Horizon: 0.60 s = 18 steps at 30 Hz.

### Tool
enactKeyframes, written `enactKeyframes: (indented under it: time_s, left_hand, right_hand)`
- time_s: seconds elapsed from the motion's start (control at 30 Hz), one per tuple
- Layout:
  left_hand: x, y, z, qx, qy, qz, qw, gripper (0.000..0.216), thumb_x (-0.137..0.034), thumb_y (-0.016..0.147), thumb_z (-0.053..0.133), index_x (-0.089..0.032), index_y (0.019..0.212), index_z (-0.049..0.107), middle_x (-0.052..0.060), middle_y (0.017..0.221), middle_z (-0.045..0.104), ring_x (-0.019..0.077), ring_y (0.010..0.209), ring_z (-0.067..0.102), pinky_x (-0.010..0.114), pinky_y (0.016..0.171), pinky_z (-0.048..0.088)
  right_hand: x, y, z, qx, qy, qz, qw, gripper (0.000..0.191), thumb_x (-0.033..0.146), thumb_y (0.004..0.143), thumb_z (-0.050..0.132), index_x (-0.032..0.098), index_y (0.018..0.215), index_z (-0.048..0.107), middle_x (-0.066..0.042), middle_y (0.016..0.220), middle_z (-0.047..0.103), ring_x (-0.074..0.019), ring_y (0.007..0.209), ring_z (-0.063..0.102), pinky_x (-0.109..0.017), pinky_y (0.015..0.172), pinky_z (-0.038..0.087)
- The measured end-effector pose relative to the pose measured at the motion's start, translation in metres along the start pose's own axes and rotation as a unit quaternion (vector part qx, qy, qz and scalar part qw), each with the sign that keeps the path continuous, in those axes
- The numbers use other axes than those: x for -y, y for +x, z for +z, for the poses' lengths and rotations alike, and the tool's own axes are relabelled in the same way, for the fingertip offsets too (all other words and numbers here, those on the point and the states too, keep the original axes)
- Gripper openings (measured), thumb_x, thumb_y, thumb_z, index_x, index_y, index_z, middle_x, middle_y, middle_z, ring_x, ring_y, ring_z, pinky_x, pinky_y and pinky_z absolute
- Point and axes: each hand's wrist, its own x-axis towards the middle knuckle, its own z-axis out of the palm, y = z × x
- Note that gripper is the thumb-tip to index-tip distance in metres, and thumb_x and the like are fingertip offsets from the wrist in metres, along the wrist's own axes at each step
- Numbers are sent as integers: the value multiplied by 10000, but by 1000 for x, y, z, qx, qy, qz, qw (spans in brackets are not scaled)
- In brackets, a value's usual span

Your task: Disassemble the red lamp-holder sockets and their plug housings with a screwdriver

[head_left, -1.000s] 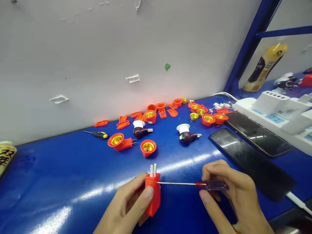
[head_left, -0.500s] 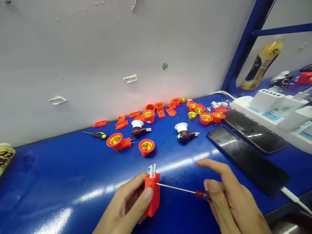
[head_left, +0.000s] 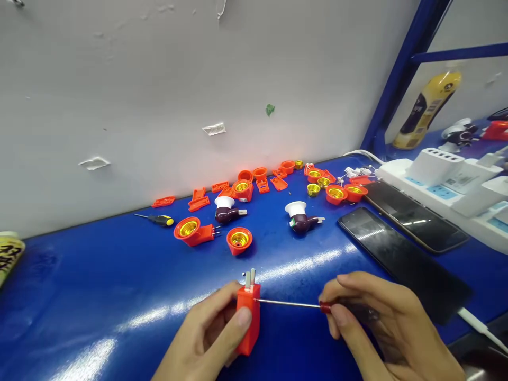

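Between the thumb and fingers of my left hand [head_left: 212,330] is an orange-red plug housing [head_left: 249,323], held upright with its two flat metal prongs pointing up. My right hand [head_left: 377,323] is closed round the dark red handle of a screwdriver [head_left: 291,303]. Its thin metal shaft runs level to the left, and the tip meets the upper part of the housing's side. Most of the handle is hidden by my fingers. Beyond my hands lie an orange socket cup [head_left: 239,241] with a brass-coloured threaded liner and an orange lamp holder with prongs [head_left: 192,231].
Two white-and-dark lamp holders, one nearer the right [head_left: 300,217], stand mid-table. Orange shells and brass liners [head_left: 313,189] line the wall. A small yellow-black screwdriver [head_left: 159,220] lies left. Two phones, the nearer one black [head_left: 400,259], and a white power strip [head_left: 440,185] occupy the right.
My right hand has shifted its hold on the screwdriver; the raised index finger has come down and the fingers have closed round the handle. My left hand and the housing stay almost still.
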Motion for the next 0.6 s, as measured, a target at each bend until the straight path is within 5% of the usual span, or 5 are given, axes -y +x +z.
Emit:
enactKeyframes:
  time_s: [0.13,0.23,0.4,0.6]
  left_hand:
    - [3,2,0,-37,124,92,987,336,-566,913,607,-246,848,689,9,742,624,165,631,574,214,573,501]
    - [6,3,1,-82,250,196,945,160,-392,891,699,-256,974,708,14,871,647,155,685,603,220,659,499]
    - [13,4,2,-123,331,295,888,218,-278,888,725,-236,1092,661,20,983,612,139,782,644,204,748,499]
    - [23,8,0,-111,350,331,869,220,-309,953,643,-265,1165,605,-2,1006,585,125,797,656,210,738,514]
  right_hand:
    - [0,6,-1,-19,-20,23,999,158,309,950,614,316,1108,609,29,893,703,-126,714,693,-216,631,569]
    - [-4,12,-4,-12,-26,51,998,162,359,954,604,290,1101,595,12,885,690,-126,699,679,-222,617,561]
    - [-6,15,-7,1,-42,67,997,163,359,971,576,287,1117,563,11,919,684,-123,747,684,-211,669,569]
    - [-19,19,-8,61,-173,-80,980,128,250,967,549,254,1090,583,-3,904,695,-138,757,694,-219,646,571]
